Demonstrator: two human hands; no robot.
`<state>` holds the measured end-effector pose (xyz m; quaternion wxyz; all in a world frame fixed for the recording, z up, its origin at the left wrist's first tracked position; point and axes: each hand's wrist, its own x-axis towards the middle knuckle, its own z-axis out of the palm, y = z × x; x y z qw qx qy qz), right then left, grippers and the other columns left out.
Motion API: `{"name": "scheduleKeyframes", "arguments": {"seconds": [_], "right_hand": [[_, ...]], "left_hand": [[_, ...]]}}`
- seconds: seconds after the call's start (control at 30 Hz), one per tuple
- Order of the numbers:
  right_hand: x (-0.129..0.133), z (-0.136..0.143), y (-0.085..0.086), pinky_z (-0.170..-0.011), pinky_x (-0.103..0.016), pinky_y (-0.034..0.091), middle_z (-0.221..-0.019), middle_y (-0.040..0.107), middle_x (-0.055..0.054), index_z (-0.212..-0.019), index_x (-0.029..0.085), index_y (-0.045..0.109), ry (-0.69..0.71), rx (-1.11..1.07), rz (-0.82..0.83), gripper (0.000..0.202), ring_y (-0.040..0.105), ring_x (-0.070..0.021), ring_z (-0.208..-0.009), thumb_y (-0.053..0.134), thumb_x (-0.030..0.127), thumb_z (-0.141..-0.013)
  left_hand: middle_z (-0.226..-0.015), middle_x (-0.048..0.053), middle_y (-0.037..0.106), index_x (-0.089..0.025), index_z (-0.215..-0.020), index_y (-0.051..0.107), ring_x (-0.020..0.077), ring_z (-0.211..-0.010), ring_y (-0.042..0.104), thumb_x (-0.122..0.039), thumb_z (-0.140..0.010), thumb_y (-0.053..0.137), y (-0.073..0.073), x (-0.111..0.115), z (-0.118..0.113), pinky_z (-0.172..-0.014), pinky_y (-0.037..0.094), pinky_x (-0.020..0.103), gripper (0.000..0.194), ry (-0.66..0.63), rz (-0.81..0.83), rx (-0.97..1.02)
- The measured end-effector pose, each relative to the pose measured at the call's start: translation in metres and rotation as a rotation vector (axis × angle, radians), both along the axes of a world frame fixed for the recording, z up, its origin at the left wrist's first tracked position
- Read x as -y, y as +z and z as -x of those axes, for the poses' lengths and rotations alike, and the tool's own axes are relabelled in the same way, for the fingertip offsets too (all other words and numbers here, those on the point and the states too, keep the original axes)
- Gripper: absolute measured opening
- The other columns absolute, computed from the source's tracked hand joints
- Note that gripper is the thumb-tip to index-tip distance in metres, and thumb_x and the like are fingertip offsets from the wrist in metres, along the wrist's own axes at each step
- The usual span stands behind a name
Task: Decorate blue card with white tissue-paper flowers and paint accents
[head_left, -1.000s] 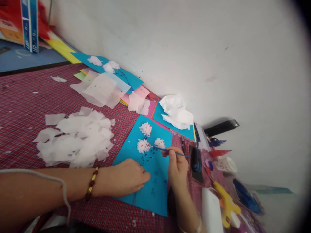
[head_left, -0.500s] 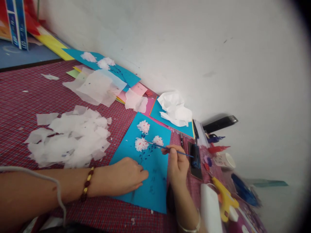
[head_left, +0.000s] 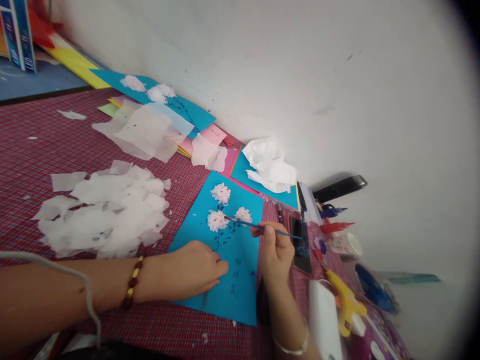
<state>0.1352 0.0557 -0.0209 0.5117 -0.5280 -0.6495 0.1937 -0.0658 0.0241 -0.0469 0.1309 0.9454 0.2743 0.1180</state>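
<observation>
My right hand (head_left: 276,252) pinches a thin blue paintbrush (head_left: 245,223). The brush's reddish tip meets the edge of a white tissue flower (head_left: 216,220) dotted with red. That flower sits with two others on a blue paper sheet (head_left: 225,312): an upper one (head_left: 220,193) with red dots and a right one (head_left: 243,215) partly behind the brush. Dark blue painted stems and leaves (head_left: 224,240) run below them. On the sheet's left side rests my left hand (head_left: 193,270), its fingers curled closed and the palm side hidden; nothing shows in it.
Torn white tissue pieces (head_left: 108,210) are heaped at left. Another blue flower sheet (head_left: 198,117) leans near the wall. Crumpled white paper (head_left: 270,167) lies on coloured sheets. At right are a phone (head_left: 301,250), a paper cup (head_left: 347,244) and a yellow glue gun (head_left: 347,305).
The brush tip has shifted slightly along the middle flower's right edge, and my right hand has moved a little. My left hand stays on the sheet. The whole view has shifted slightly.
</observation>
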Motion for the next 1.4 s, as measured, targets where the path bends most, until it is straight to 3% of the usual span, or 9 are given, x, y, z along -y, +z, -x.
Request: {"name": "scheduleKeyframes", "arguments": {"seconds": [0.53, 0.93, 1.13, 1.4], "right_hand": [[0.004, 0.001, -0.001, -0.061, -0.028, 0.053, -0.076, 0.071, -0.004, -0.085, 0.019, 0.065, 0.071, 0.046, 0.036, 0.026, 0.068, -0.0157, -0.064, 0.047, 0.033, -0.096], [0.003, -0.001, 0.002, -0.061, -0.028, 0.052, -0.07, 0.07, -0.002, -0.085, 0.018, 0.064, 0.019, 0.096, 0.028, 0.026, 0.068, -0.0164, -0.063, 0.046, 0.034, -0.096], [0.009, 0.002, 0.006, -0.063, -0.03, 0.052, -0.07, 0.068, -0.001, -0.085, 0.019, 0.064, 0.046, 0.006, -0.028, 0.024, 0.067, -0.0157, -0.064, 0.047, 0.032, -0.096], [0.006, 0.004, -0.004, -0.063, -0.029, 0.053, -0.077, 0.069, -0.003, -0.086, 0.02, 0.063, 0.091, 0.087, 0.041, 0.025, 0.067, -0.0159, -0.066, 0.044, 0.034, -0.097]], "left_hand": [[-0.073, 0.001, 0.065, -0.02, -0.085, 0.054, 0.0186, -0.062, 0.061, -0.022, -0.088, 0.063, -0.005, 0.001, 0.0, -0.052, 0.041, 0.032, 0.009, 0.003, -0.043, 0.051], [-0.074, 0.001, 0.065, -0.02, -0.086, 0.054, 0.0191, -0.063, 0.062, -0.023, -0.088, 0.063, -0.007, 0.001, 0.0, -0.052, 0.041, 0.032, 0.01, 0.004, -0.049, 0.065], [-0.073, 0.001, 0.065, -0.02, -0.085, 0.053, 0.0202, -0.062, 0.062, -0.022, -0.087, 0.063, -0.007, 0.001, 0.0, -0.052, 0.04, 0.033, 0.01, 0.006, -0.052, 0.075], [-0.072, 0.002, 0.064, -0.02, -0.084, 0.053, 0.02, -0.061, 0.062, -0.021, -0.088, 0.062, -0.007, 0.001, 0.0, -0.05, 0.038, 0.033, 0.01, -0.001, -0.06, 0.082]]}}
